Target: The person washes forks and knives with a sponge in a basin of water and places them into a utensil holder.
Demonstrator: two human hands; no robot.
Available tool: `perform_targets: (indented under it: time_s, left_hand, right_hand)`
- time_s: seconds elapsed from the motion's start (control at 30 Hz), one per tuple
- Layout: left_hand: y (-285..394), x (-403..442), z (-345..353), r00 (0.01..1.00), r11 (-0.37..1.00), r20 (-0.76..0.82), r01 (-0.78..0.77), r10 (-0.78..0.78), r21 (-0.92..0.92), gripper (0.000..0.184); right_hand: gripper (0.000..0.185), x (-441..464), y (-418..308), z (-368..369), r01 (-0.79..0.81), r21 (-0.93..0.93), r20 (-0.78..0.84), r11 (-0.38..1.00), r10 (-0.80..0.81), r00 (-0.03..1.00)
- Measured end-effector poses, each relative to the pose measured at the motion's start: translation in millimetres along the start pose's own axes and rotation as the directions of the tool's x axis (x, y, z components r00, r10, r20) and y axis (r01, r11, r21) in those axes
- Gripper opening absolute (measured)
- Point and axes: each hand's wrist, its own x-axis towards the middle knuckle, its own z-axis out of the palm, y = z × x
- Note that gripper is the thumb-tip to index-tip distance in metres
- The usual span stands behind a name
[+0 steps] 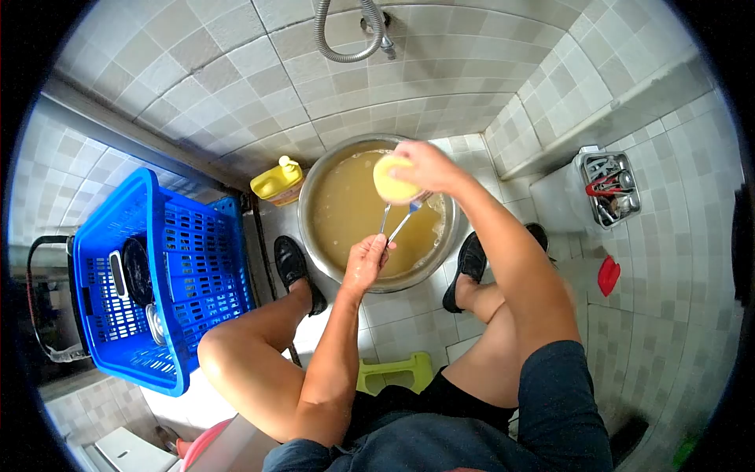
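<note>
My left hand is closed around metal utensils, whose two thin shafts spread in a V over the water; whether they are joined or separate I cannot tell. In my right hand is a round yellow sponge, gripped just above the utensils' far ends. The sponge and fingers partly hide those ends. Below both hands stands a wide metal basin of cloudy, brownish water with some foam along its right side.
Left of the basin are a yellow bottle and a blue plastic basket with some kitchenware inside. To the right, a container holds several metal utensils. A red item lies nearby. A flexible hose hangs above. A green stool is beneath me.
</note>
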Motion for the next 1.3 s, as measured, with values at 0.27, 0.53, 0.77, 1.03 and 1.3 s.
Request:
perform_targets:
  time_s: [0.27,0.53,0.77,1.03,1.3]
  left_hand:
    - [12.0,-8.3,-1.3,0.999,0.999,-0.025,-0.032,0.031,-0.038,0.035]
    - [12.1,3.5,-0.6,0.985,0.992,-0.161,-0.085,0.068,-0.097,0.027]
    - [-4.5,5.9,-1.2,0.970,0.990,-0.205,-0.136,0.128,-0.029,0.027]
    - [-11.7,5.0,-4.9,0.957,0.990,-0.257,-0.141,0.132,-0.014,0.029]
    - [18.9,0.8,-6.5,0.917,0.489,-0.187,-0.011,0.352,0.872,0.030]
  right_hand:
    - [0.031,-7.6,57.6,-10.2,-0.347,-0.109,-0.540,0.932,0.238,0.808]
    - [0.030,-27.8,24.1,30.7,-0.416,0.842,0.175,0.343,0.556,0.813]
    - [0.040,-27.2,6.8,12.3,-0.242,0.970,0.195,0.018,0.537,0.821]
    - [0.041,-30.2,17.0,-14.1,-0.052,0.998,0.023,0.033,0.578,0.815]
    - [0.029,-19.9,-4.5,-6.3,0.101,0.764,-0.428,0.637,0.383,0.819]
